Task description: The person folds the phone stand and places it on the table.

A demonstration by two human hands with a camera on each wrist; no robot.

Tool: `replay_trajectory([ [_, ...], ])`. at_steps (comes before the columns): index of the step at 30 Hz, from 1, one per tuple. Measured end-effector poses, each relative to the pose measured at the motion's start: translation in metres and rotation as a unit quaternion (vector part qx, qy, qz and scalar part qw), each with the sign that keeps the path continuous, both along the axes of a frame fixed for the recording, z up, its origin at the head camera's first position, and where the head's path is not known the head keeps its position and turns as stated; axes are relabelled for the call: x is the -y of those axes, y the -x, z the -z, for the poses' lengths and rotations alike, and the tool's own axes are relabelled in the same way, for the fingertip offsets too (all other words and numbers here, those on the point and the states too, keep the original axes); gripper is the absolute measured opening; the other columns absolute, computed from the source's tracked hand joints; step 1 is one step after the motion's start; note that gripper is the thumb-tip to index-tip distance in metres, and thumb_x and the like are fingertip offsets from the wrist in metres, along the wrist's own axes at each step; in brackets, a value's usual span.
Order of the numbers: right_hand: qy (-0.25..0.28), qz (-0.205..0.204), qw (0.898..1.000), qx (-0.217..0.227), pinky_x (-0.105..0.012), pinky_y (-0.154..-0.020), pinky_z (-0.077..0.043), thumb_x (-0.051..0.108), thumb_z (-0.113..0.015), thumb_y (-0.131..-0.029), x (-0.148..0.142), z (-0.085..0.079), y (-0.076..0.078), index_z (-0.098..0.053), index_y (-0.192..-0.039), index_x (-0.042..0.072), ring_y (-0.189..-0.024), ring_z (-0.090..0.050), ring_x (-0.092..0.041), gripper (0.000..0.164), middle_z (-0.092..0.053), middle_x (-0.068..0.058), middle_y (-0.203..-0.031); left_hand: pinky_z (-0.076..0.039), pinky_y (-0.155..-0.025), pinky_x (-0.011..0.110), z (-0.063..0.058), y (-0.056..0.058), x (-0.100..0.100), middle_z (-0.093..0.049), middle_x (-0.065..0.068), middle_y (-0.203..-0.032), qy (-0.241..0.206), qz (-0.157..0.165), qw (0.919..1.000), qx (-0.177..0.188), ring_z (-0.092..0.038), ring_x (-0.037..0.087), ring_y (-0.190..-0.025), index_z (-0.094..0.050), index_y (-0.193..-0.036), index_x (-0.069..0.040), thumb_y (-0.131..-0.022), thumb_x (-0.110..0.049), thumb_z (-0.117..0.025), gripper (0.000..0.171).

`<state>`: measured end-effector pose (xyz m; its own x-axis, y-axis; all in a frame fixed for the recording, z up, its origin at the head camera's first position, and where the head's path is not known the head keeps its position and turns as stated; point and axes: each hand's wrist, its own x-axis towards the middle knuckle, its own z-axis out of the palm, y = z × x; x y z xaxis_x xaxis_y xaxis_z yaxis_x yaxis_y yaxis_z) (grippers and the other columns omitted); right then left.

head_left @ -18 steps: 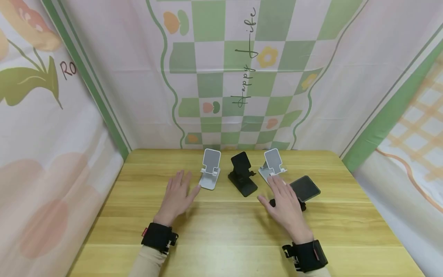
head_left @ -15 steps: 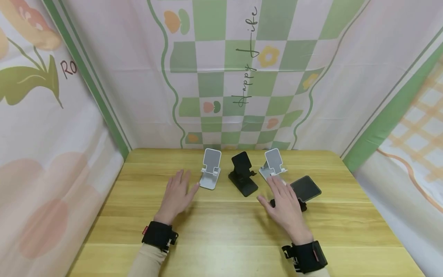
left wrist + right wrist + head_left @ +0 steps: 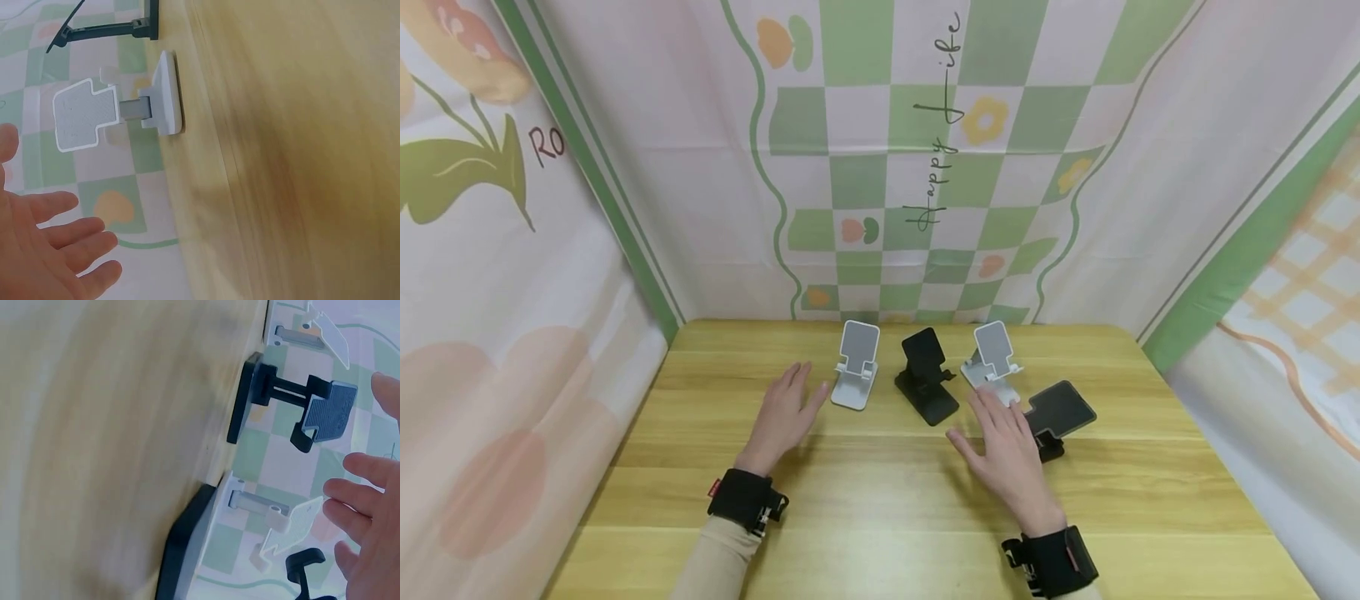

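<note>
My left hand (image 3: pixel 777 425) is held over the table with its fingers spread, just left of a white phone stand (image 3: pixel 858 350) with a grey pad. In the left wrist view a gap shows between the fingers (image 3: pixel 78 231) and that stand (image 3: pixel 84 119). My right hand (image 3: pixel 1009 458) holds nothing, its fingers extended. It partly covers the base of a black phone stand (image 3: pixel 1062 408) at the right. Past its fingertips is a second white stand (image 3: pixel 992 346). Another black stand (image 3: pixel 922 354) is upright between the two white ones.
The wooden table (image 3: pixel 880 492) ends at a hanging cloth (image 3: pixel 857 183) with green checks, right behind the stands. More patterned cloth closes in the left side (image 3: pixel 535 375) and the right side (image 3: pixel 1247 333). Black straps (image 3: pixel 743 500) sit on both wrists.
My right hand has shifted slightly left and back towards me, uncovering more of the right black stand. The left hand has turned a little. All the stands have kept their places.
</note>
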<state>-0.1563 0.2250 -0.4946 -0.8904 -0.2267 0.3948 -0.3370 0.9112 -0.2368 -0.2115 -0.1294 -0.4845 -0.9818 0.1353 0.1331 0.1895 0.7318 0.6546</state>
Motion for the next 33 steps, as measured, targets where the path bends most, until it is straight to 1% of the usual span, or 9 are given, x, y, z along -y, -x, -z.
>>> replay_trajectory([
  [2,0.002,-0.003,1.0,-0.008,-0.059,-0.123,-0.022,0.047,-0.068,-0.096,0.002,0.002,-0.001,-0.047,-0.153,0.002,-0.144,-0.043,-0.041,0.075,-0.045,-0.022,-0.157,-0.024,-0.121,0.065,0.0,0.003,-0.001,-0.034,0.03,-0.161,-0.018,0.001,0.9998,0.005,-0.034,0.049,-0.148,-0.038,-0.156,0.003,-0.109,-0.049,-0.044,0.07],
  [5,0.008,-0.005,1.0,-0.012,-0.056,-0.124,-0.02,0.045,-0.07,-0.095,0.005,0.005,-0.003,-0.047,-0.152,0.002,-0.144,-0.043,-0.039,0.075,-0.045,-0.021,-0.158,-0.025,-0.122,0.063,0.002,0.009,-0.001,-0.034,0.028,-0.161,-0.068,0.003,0.9974,0.025,-0.034,0.047,-0.148,-0.037,-0.156,0.003,-0.109,-0.045,-0.045,0.068],
  [8,0.014,-0.009,1.0,-0.014,-0.053,-0.127,-0.016,0.044,-0.07,-0.095,0.007,0.008,-0.004,-0.048,-0.151,0.001,-0.145,-0.042,-0.039,0.074,-0.045,-0.021,-0.158,-0.03,-0.121,0.061,0.007,0.014,0.001,-0.036,0.025,-0.161,-0.127,0.001,0.9906,0.051,-0.037,0.045,-0.147,-0.037,-0.156,0.002,-0.11,-0.046,-0.045,0.067],
  [10,0.016,-0.012,1.0,-0.021,-0.053,-0.127,-0.016,0.044,-0.07,-0.095,0.008,0.01,-0.005,-0.049,-0.15,0.001,-0.144,-0.043,-0.039,0.074,-0.046,-0.022,-0.157,-0.033,-0.119,0.061,0.011,0.017,0.003,-0.036,0.025,-0.161,-0.149,-0.002,0.9871,0.06,-0.039,0.045,-0.145,-0.037,-0.157,0.001,-0.11,-0.047,-0.044,0.068],
  [16,0.017,-0.013,0.999,-0.03,-0.057,-0.124,-0.02,0.045,-0.071,-0.094,0.009,0.012,-0.005,-0.05,-0.15,0.002,-0.142,-0.045,-0.04,0.073,-0.049,-0.022,-0.154,-0.035,-0.118,0.06,0.019,0.022,0.006,-0.038,0.025,-0.16,-0.177,-0.009,0.9823,0.061,-0.041,0.043,-0.145,-0.037,-0.157,0.001,-0.11,-0.047,-0.045,0.068],
  [21,0.033,-0.02,0.999,-0.011,-0.057,-0.125,-0.019,0.044,-0.071,-0.094,0.011,0.011,-0.005,-0.05,-0.149,0.002,-0.142,-0.045,-0.041,0.073,-0.048,-0.022,-0.155,-0.036,-0.119,0.055,0.018,0.031,0.003,-0.042,0.024,-0.158,-0.21,-0.013,0.9758,0.061,-0.042,0.041,-0.144,-0.038,-0.155,0.002,-0.109,-0.043,-0.048,0.065],
  [25,0.051,-0.029,0.998,-0.002,-0.06,-0.122,-0.024,0.042,-0.072,-0.094,0.014,0.01,-0.005,-0.05,-0.149,0.002,-0.142,-0.044,-0.042,0.072,-0.048,-0.022,-0.155,-0.038,-0.119,0.052,0.015,0.04,0.001,-0.044,0.025,-0.156,-0.235,-0.01,0.9702,0.057,-0.044,0.039,-0.142,-0.039,-0.154,0.004,-0.109,-0.037,-0.051,0.062],
  [29,0.07,-0.04,0.997,0.002,-0.062,-0.119,-0.03,0.041,-0.073,-0.093,0.017,0.01,-0.005,-0.051,-0.149,0.002,-0.141,-0.045,-0.044,0.072,-0.048,-0.022,-0.154,-0.038,-0.119,0.05,0.013,0.048,-0.001,-0.044,0.025,-0.156,-0.242,-0.009,0.968,0.066,-0.045,0.038,-0.142,-0.04,-0.154,0.004,-0.109,-0.035,-0.052,0.061],
  [33,0.076,-0.041,0.996,0.007,-0.062,-0.118,-0.032,0.041,-0.073,-0.093,0.02,0.009,-0.007,-0.051,-0.15,0.003,-0.141,-0.045,-0.044,0.072,-0.047,-0.021,-0.156,-0.037,-0.12,0.05,0.011,0.052,-0.004,-0.044,0.024,-0.157,-0.241,-0.005,0.9673,0.079,-0.044,0.038,-0.143,-0.038,-0.155,0.004,-0.108,-0.037,-0.054,0.064],
])
